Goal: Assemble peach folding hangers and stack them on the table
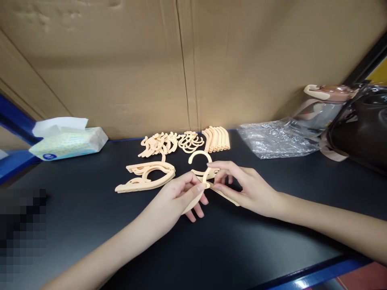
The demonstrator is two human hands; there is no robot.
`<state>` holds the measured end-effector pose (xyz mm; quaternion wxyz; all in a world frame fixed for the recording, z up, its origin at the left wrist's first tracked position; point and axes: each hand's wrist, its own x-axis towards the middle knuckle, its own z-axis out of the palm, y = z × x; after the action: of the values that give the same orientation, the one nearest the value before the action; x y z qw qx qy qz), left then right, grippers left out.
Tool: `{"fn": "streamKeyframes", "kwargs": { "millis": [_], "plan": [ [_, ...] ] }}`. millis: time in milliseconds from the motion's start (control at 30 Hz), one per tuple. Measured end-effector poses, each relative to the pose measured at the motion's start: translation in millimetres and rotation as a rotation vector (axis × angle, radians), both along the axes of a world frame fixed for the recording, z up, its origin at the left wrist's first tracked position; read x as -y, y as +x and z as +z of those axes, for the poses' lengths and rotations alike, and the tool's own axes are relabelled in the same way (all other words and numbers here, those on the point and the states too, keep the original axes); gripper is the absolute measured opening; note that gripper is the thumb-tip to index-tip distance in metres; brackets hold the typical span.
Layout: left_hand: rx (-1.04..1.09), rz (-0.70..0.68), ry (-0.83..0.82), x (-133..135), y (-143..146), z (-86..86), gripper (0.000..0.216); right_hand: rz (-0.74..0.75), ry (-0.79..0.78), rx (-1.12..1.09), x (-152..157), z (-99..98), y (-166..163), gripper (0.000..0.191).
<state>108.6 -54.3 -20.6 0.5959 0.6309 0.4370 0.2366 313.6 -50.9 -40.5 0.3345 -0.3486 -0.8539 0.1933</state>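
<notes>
Between finger and thumb, my left hand (pixel 184 193) pinches a cream plastic hanger arm (pixel 193 202) near its joint. An upright hanger hook (pixel 200 154) rises from that joint, its curve opening to the left. My right hand (pixel 242 181) is curled at the hook's stem, index fingertip against it and thumb close to the joint. Another cream hanger piece (pixel 227 197) slants below the right hand; whether it is joined to the held one, I cannot tell. To the left, folded hangers (pixel 151 185) lie stacked, with a hook pointing toward the back.
Along the back of the black table lie a pile of hanger arms (pixel 160 143), loose hooks (pixel 191 141) and a row of curved arms (pixel 218 138). A tissue pack (pixel 69 143) sits at left. Clear plastic wrap (pixel 275 139), a bottle (pixel 323 104) and a dark bag (pixel 359 125) are at right.
</notes>
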Motion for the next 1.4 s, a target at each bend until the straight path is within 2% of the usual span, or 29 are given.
{"fn": "streamKeyframes", "kwargs": {
  "millis": [100,267,467,700,833,1133,1300,1400],
  "plan": [
    [0.027,0.075,0.027,-5.0,-2.2,-2.0,0.022,0.021,0.122,0.171,-1.9,-0.4,1.2,0.020],
    [0.042,0.131,0.019,-9.3,-3.6,-4.8,0.021,0.033,0.184,0.362,-2.5,0.6,1.8,0.020],
    [0.061,0.151,-0.021,-8.1,-2.7,-2.0,0.020,0.019,0.188,0.399,-4.0,1.1,2.2,0.025],
    [0.166,0.186,-0.200,-8.3,-3.4,-0.8,0.022,0.028,0.188,0.439,-4.5,-1.1,1.6,0.028],
    [0.184,0.201,-0.248,-8.2,-3.2,2.3,0.023,0.040,0.184,0.410,-5.3,-1.6,1.5,0.033],
    [0.262,0.134,-0.297,-13.4,-9.7,-3.0,0.016,0.030,0.176,0.437,-6.5,-1.5,2.1,0.041],
    [0.317,0.122,-0.324,-16.3,-13.0,-6.8,0.011,0.032,0.194,0.442,-5.1,-2.3,2.0,0.039],
    [0.337,0.114,-0.333,-16.4,-13.0,-6.8,0.009,0.003,0.176,0.444,-2.9,-1.2,2.2,0.030]
  ]
}}
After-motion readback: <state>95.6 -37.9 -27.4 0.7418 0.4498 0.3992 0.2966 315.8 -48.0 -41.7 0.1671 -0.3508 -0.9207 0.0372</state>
